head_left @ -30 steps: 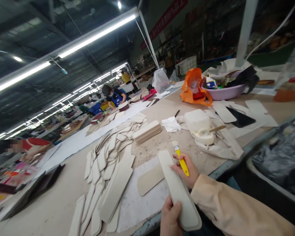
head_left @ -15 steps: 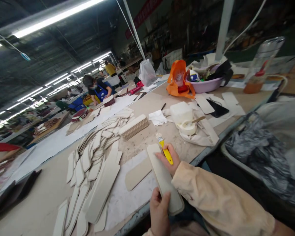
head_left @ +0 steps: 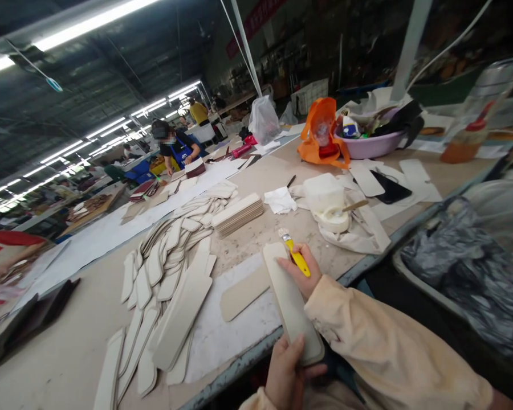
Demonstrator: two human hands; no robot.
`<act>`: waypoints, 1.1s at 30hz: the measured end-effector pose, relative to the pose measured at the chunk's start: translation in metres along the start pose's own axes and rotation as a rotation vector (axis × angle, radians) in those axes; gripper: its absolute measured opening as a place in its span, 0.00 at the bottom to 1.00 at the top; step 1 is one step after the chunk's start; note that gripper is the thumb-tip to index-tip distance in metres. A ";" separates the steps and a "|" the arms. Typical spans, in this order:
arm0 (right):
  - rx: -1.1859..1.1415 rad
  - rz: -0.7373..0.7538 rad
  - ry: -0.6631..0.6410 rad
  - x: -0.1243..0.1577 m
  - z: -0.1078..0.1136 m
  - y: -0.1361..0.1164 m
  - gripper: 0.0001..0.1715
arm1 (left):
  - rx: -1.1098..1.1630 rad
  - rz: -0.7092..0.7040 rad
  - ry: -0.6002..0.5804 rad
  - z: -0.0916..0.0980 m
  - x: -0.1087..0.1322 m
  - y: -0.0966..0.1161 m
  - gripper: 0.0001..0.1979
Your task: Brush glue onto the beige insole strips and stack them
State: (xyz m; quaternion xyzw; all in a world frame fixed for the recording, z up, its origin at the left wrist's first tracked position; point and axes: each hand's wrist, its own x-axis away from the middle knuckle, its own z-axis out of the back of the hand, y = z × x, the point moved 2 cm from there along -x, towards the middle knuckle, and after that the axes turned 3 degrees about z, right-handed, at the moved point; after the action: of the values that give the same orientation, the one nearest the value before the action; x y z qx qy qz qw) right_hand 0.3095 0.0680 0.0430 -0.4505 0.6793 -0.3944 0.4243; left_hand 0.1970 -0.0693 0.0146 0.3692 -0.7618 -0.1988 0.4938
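Note:
A long pale panel with rounded corners point(head_left: 288, 296) slants over the table's front edge. Its lower end is pinched between thumb and fingers of my left hand point(head_left: 285, 367). My right hand point(head_left: 304, 274) grips a paintbrush with a yellow handle point(head_left: 298, 257), its whitish bristles pointing up and away. A finger of that hand also rests on the panel's upper part. Left of it, a similar beige panel point(head_left: 244, 293) lies flat on a white sheet point(head_left: 222, 347). Beyond the brush stands a white plastic container point(head_left: 325, 196) with a stick point(head_left: 354, 205) across its cut opening.
Loose pale panels point(head_left: 183, 313) are heaped on the left, beside a neat stack point(head_left: 238, 215). Farther back are an orange bag point(head_left: 320, 134), a lilac basin point(head_left: 370, 147) and a phone point(head_left: 391, 188). A bin lined with grey plastic point(head_left: 465, 273) stands right. A co-worker point(head_left: 175, 147) works across the table.
The view has shifted slightly, moving the table items a little to the right. Both hands keep hold of the panel and brush; fingers of my left hand now show extended beneath the panel.

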 end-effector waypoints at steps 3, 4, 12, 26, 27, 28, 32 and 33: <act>0.005 0.005 0.000 -0.002 0.001 0.001 0.21 | -0.037 0.037 -0.054 -0.002 0.007 0.003 0.22; 0.016 0.004 0.000 -0.003 0.001 0.001 0.21 | -0.041 0.034 -0.055 -0.001 0.008 0.004 0.21; 0.095 0.004 0.025 -0.010 0.007 0.007 0.23 | -0.061 0.051 -0.047 0.006 0.010 0.006 0.21; 0.156 0.061 0.006 -0.019 0.015 0.005 0.21 | -0.137 0.070 -0.028 0.005 0.012 0.004 0.22; 0.164 0.063 0.003 -0.019 0.015 0.004 0.21 | -0.146 0.074 -0.023 0.006 0.011 0.003 0.22; 0.168 0.069 0.002 -0.019 0.015 0.003 0.21 | -0.154 0.073 -0.018 0.007 0.011 0.002 0.21; 0.157 0.066 -0.008 -0.019 0.014 0.000 0.21 | -0.144 0.059 -0.008 0.008 0.010 0.003 0.21; 0.148 0.056 -0.008 -0.018 0.014 0.000 0.21 | -0.125 0.073 -0.023 0.008 0.011 0.004 0.22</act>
State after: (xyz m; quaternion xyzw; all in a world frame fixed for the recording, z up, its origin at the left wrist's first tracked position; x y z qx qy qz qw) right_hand 0.3269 0.0833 0.0421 -0.4001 0.6591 -0.4296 0.4700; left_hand 0.1855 -0.0753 0.0209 0.3075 -0.7665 -0.2320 0.5140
